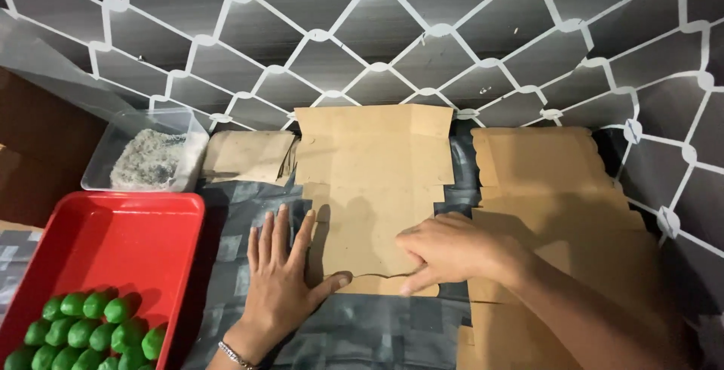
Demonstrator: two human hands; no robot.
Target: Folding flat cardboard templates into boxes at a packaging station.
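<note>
— Behind everything, a dark grey wall (377, 30) crossed by a white diamond lattice; below it, a table (377, 332) under a dark, mottled grey cover.

— And at the table's middle?

— A flat, unfolded brown cardboard box blank (373, 181), lying from the back edge toward the near edge, creases and flaps showing. Left hand (283, 268) pressed palm-down beside its left edge, fingers (280, 227) spread apart and flat, thumb stretched right to touch the blank's near flap. Nothing gripped there.

— The right hand (449, 253)?

— Reaching in from the right, resting on the blank's lower right part, fingers curled together, tips down at the near flap. Hard to tell whether pinching the flap's edge or only pressing on it.

— To the right of that?

— A stack of more flat cardboard blanks (550, 181) along the table's right side, partly under the right forearm.

— On the left side?

— A red plastic tray (113, 242) at the near left corner, green rounded pieces (90, 328) heaped in its near end. Behind it, toward the back left, a clear plastic tub (151, 155) holding a pale grey, grainy material. Just right of the tub, a folded piece of brown paper (249, 156), touching the blank's left flap or nearly so. A beaded bracelet (235, 355) on the left wrist.
</note>
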